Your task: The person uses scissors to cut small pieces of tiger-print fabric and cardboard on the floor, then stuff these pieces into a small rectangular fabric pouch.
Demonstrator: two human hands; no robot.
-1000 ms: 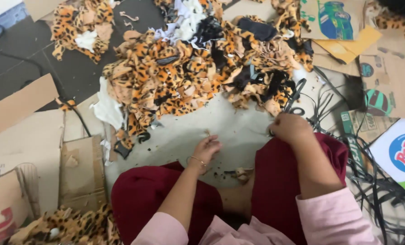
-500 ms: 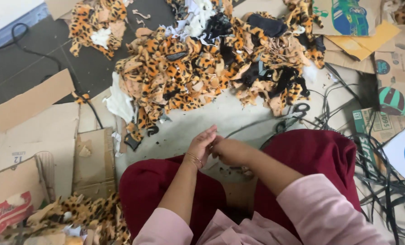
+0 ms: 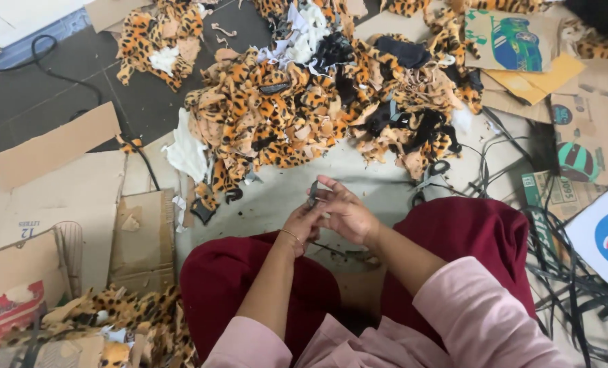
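Right between the two hands sits a small dark strip, pinched upright at the fingertips just above the person's lap. The left hand curls mostly closed beneath it, a thin bracelet at the wrist; the right hand folds over from the other side, its fingers half bent around the strip's top. Both seem to have hold of it, though how tight I cannot tell.

Just beyond, on the pale floor sheet, one pair of scissors lies near the right knee. Farther off is one large heap of tiger-print fabric scraps, with a second, smaller heap far left and a third near left. Flattened cardboard boxes lie left, and a tangle of black straps right.

I'd judge that such a small piece could slip from the fingertips and vanish among the scraps. The loose straps by the right leg could snag a sleeve.
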